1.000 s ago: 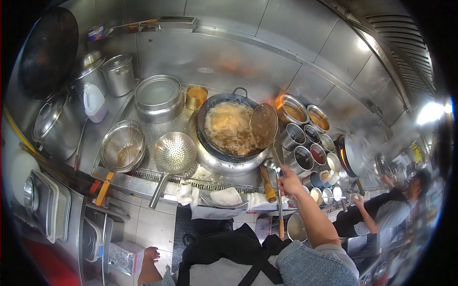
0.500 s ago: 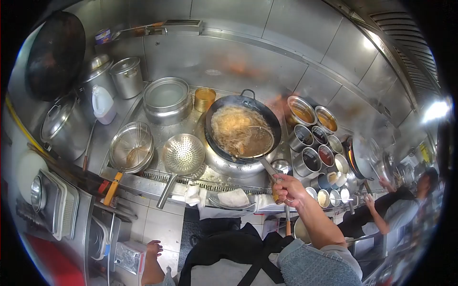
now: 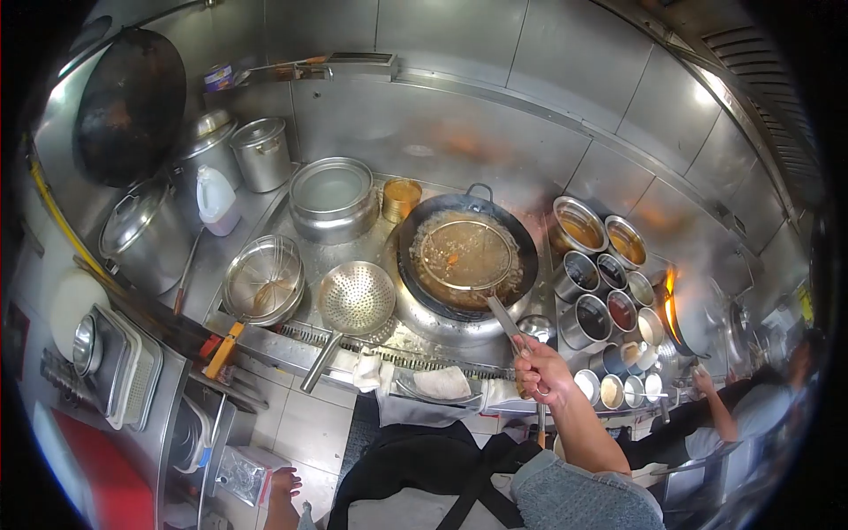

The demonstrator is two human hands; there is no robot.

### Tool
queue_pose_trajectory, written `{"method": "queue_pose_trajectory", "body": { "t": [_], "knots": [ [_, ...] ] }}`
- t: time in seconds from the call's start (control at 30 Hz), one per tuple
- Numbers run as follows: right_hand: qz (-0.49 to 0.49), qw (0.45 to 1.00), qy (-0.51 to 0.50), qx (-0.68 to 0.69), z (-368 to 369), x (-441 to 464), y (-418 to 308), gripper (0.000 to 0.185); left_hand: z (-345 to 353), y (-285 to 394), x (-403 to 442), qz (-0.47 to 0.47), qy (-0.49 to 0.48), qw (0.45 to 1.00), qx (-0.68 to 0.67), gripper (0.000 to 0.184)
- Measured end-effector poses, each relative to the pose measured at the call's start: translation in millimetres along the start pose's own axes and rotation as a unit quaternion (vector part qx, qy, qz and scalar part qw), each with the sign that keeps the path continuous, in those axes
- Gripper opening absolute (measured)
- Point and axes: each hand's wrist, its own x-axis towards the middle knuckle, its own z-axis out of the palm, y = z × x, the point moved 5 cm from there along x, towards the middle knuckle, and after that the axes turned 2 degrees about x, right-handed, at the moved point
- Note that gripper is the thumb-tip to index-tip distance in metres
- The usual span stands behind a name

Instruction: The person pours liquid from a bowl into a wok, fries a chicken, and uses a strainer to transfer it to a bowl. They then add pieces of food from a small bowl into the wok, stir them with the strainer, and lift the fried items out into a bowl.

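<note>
In the centre, a black wok (image 3: 527,231) holds brown bubbling oil. A round wire-mesh skimmer (image 3: 470,281) lies in the wok, its mesh at or just under the liquid and a small orange piece showing over it. My right hand (image 3: 541,373) is closed around the skimmer's handle at the stove's front edge. My left hand (image 3: 284,482) hangs low by my side, away from the stove; its fingers are apart and it holds nothing.
Left of the wok are a perforated ladle (image 3: 357,299), a wire strainer over a bowl (image 3: 263,281) and a wide pot (image 3: 332,216). Seasoning containers (image 3: 592,318) stand on the right. Beyond them, a flame (image 3: 671,305) rises by another wok near a co-worker (image 3: 742,411).
The skimmer has moved from the wok's right side to across its middle. The pale foam has shrunk to darker liquid. A taller flame shows at the right, and the view has shifted slightly.
</note>
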Motion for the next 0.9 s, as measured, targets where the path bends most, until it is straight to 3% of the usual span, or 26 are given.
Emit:
{"method": "queue_pose_trajectory", "body": {
  "t": [0.07, 0.2, 0.27, 0.33, 0.4, 0.43, 0.5, 0.53, 0.57, 0.6, 0.63, 0.67, 0.73, 0.77, 0.8, 0.9],
  "knots": [
    [-0.006, 1.0, -0.003, -0.011, 2.3, 6.0, -6.4, 0.029, 2.3, -0.5, -0.1, -0.02, 0.004, 1.0, -0.015, 0.029],
    [-0.003, 1.0, -0.013, -0.023, 2.3, 32.4, -17.9, 0.035, 24.6, 7.3, -44.9, 0.052, 0.04, 0.998, -0.017, 0.036],
    [-0.02, 0.99, 0.033, -0.138, 9.2, 52.0, -33.5, 0.04, 32.6, 8.5, -53.9, 0.051, 0.036, 0.998, -0.032, 0.035],
    [-0.066, 0.966, 0.027, -0.247, 22.1, 86.3, -56.4, 0.051, 27.6, -3.0, -44.6, 0.049, 0.024, 0.997, -0.06, 0.035],
    [-0.114, 0.956, 0.04, -0.269, 66.0, 108.3, -83.2, 0.057, 27.4, -8.9, -45.1, 0.053, 0.028, 0.996, -0.064, 0.034],
    [-0.15, 0.948, 0.025, -0.28, 84.0, 130.0, -95.6, 0.061, 29.8, -18.3, -54.2, 0.116, 0.13, 0.985, -0.012, 0.032],
    [-0.215, 0.921, 0.037, -0.324, 112.2, 186.3, -110.0, 0.064, 15.7, -45.4, -39.3, 0.1, 0.107, 0.989, 0.011, 0.032],
    [-0.246, 0.899, 0.063, -0.357, 123.6, 217.6, -112.1, 0.064, 10.8, -57.8, -33.1, 0.081, 0.081, 0.993, 0.039, 0.04],
    [-0.307, 0.817, 0.119, -0.473, 125.0, 263.6, -112.8, 0.065, 8.8, -61.9, -52.0, 0.065, 0.041, 0.993, -0.087, 0.033],
    [-0.362, 0.712, 0.171, -0.577, 123.4, 313.6, -106.2, 0.066, 2.5, -76.9, -55.7, 0.064, 0.043, 0.993, -0.094, 0.033],
    [-0.4, 0.651, 0.209, -0.611, 121.3, 361.4, -90.1, 0.064, -3.7, -99.6, -55.8, 0.059, 0.034, 0.996, -0.057, 0.041],
    [-0.436, 0.583, 0.246, -0.64, 127.8, 389.7, -73.5, 0.063, -8.1, -117.4, -55.0, 0.054, 0.023, 0.998, -0.02, 0.061],
    [-0.252, 0.713, 0.233, -0.612, 141.8, 407.9, -32.5, 0.064, -14.9, -136.3, -61.2, 0.032, 0.037, 0.999, -0.025, 0.056],
    [-0.14, 0.747, 0.237, -0.605, 157.2, 391.4, -17.5, 0.065, -17.2, -142.2, -64.7, 0.024, 0.042, 0.998, -0.038, 0.054],
    [-0.138, 0.747, 0.234, -0.607, 157.7, 401.1, -10.4, 0.065, -20.1, -147.3, -68.1, 0.017, 0.045, 0.998, -0.05, 0.052],
    [-0.262, 0.672, 0.277, -0.635, 163.9, 400.2, -13.8, 0.067, -28.7, -149.7, -69.4, 0.008, 0.052, 0.996, -0.074, 0.045]
  ]
}}
